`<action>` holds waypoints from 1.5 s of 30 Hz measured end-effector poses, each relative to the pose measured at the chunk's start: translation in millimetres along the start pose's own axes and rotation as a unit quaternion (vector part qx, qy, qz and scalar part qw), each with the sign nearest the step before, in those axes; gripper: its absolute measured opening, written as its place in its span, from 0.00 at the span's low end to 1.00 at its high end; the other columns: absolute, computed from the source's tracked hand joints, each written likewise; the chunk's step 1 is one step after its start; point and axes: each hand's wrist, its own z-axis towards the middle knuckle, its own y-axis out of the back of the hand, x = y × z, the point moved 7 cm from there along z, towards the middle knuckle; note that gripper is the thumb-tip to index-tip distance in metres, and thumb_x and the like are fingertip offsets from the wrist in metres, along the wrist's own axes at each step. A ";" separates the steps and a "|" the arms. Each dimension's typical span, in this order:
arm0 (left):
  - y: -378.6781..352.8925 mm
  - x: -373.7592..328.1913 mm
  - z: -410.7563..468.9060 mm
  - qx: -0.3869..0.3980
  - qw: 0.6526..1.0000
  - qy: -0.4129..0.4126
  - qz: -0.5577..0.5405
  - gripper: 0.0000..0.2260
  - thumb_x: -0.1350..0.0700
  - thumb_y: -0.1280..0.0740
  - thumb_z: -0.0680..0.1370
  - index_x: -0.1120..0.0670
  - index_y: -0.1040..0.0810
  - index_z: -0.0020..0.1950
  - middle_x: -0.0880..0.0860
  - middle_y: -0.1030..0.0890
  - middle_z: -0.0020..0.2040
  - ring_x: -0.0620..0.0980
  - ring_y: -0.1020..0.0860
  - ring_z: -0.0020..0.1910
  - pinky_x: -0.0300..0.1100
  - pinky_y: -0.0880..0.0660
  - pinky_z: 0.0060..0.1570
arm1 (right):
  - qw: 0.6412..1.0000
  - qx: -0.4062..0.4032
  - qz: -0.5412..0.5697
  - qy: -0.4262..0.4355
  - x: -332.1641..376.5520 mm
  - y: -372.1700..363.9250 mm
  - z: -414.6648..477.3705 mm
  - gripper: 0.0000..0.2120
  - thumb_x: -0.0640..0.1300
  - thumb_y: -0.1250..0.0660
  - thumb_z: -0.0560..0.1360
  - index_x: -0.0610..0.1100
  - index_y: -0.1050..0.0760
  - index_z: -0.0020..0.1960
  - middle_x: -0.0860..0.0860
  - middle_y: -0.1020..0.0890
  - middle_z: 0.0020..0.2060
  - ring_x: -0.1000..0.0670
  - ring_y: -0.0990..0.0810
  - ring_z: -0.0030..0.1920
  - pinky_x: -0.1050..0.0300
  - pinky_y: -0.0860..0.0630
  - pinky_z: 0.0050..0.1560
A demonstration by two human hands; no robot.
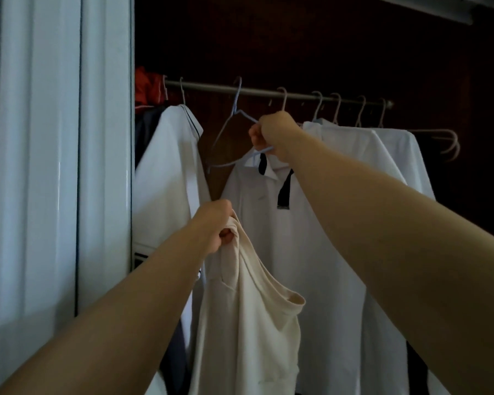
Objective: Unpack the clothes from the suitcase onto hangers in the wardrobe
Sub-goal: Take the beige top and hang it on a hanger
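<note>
while several white shirts (pixel 291 238) already hang from the wardrobe rail (pixel 268 94), one piece is not yet hung. i see my left hand (pixel 214 226) below the rail, fingers clamped on the strap of a cream tank top (pixel 248 323) that dangles free. further right, just under the rail, my right hand (pixel 271 135) is closed around an empty blue wire hanger (pixel 234 138) whose hook sits at the rail. the suitcase is out of view, so what remains is unknown. no readable writing.

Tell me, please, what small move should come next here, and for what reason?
Probably lift the blue hanger off the rail and bring it toward the cream top. The right hand grips the hanger's lower corner, and its hook looks hung on the rail. It carries no garment, while the left hand holds the top bunched at its strap.
</note>
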 end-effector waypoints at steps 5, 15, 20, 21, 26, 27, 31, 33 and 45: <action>-10.1 11.6 4.8 0.013 1.000 0.004 -0.002 0.06 0.63 0.42 0.76 0.60 0.26 0.44 0.58 0.27 0.41 0.53 0.28 0.37 0.44 0.26 0.36 | 0.994 -0.048 0.092 -0.043 -7.5 22.6 -2.5 0.14 0.40 0.48 0.83 0.35 0.29 0.45 0.44 0.24 0.25 0.50 0.27 0.22 0.61 0.26 0.25; -56.2 45.6 -33.3 0.104 0.989 -0.043 0.097 0.11 0.70 0.44 0.74 0.57 0.34 0.35 0.55 0.33 0.33 0.49 0.32 0.32 0.42 0.30 0.34 | 0.998 0.020 0.040 -0.043 -87.1 82.8 -73.5 0.13 0.39 0.48 0.81 0.39 0.31 0.41 0.44 0.20 0.25 0.48 0.22 0.26 0.60 0.22 0.28; -78.6 58.0 -62.9 0.157 0.979 -0.072 0.111 0.10 0.71 0.41 0.73 0.58 0.26 0.38 0.57 0.26 0.34 0.51 0.25 0.34 0.41 0.25 0.36 | 0.996 0.081 -0.015 -0.037 -146.6 108.2 -113.9 0.07 0.40 0.38 0.79 0.38 0.31 0.44 0.45 0.17 0.29 0.46 0.17 0.31 0.54 0.20 0.42; -81.9 61.6 -66.2 0.156 0.977 -0.078 0.121 0.08 0.70 0.39 0.73 0.59 0.24 0.42 0.58 0.24 0.37 0.53 0.24 0.37 0.43 0.24 0.39 | 0.995 0.090 -0.009 -0.038 -157.4 112.1 -123.9 0.09 0.40 0.33 0.76 0.38 0.32 0.44 0.44 0.17 0.31 0.46 0.16 0.32 0.54 0.20 0.42; -93.6 75.4 -97.1 0.075 0.951 -0.168 0.250 0.11 0.59 0.31 0.75 0.53 0.30 0.36 0.52 0.27 0.34 0.47 0.28 0.32 0.35 0.32 0.27 | 0.987 0.125 -0.088 -0.049 -197.6 133.6 -183.2 0.20 0.47 0.23 0.68 0.44 0.35 0.43 0.53 0.18 0.28 0.59 0.18 0.32 0.68 0.25 0.33; -97.5 80.6 -104.3 0.076 0.942 -0.181 0.272 0.12 0.56 0.30 0.75 0.52 0.32 0.35 0.51 0.28 0.34 0.45 0.30 0.32 0.37 0.34 0.28 | 0.986 0.126 -0.092 -0.053 -204.7 136.8 -192.2 0.19 0.47 0.23 0.68 0.44 0.35 0.41 0.57 0.20 0.25 0.62 0.21 0.29 0.69 0.27 0.31; -111.9 105.8 -130.8 0.115 0.932 -0.184 0.291 0.14 0.54 0.29 0.74 0.52 0.33 0.35 0.49 0.30 0.33 0.46 0.32 0.33 0.40 0.36 0.33 | 0.986 0.123 -0.092 -0.062 -226.4 151.9 -217.9 0.16 0.39 0.25 0.70 0.44 0.34 0.41 0.58 0.27 0.23 0.61 0.29 0.24 0.63 0.28 0.31; -111.6 116.5 -142.9 0.132 0.917 -0.186 0.327 0.13 0.54 0.27 0.72 0.51 0.31 0.36 0.49 0.28 0.34 0.47 0.29 0.34 0.41 0.33 0.35 | 0.983 0.131 -0.112 -0.069 -230.9 162.7 -231.9 0.15 0.38 0.26 0.69 0.43 0.33 0.42 0.53 0.26 0.29 0.58 0.27 0.27 0.65 0.28 0.30; -81.2 210.2 -205.9 0.133 0.969 0.044 0.205 0.05 0.64 0.33 0.77 0.60 0.20 0.51 0.58 0.17 0.43 0.53 0.18 0.41 0.44 0.19 0.37 | 0.957 0.132 -0.246 -0.080 -250.2 233.6 -305.4 0.15 0.37 0.26 0.68 0.44 0.33 0.39 0.42 0.20 0.38 0.47 0.23 0.36 0.49 0.22 0.40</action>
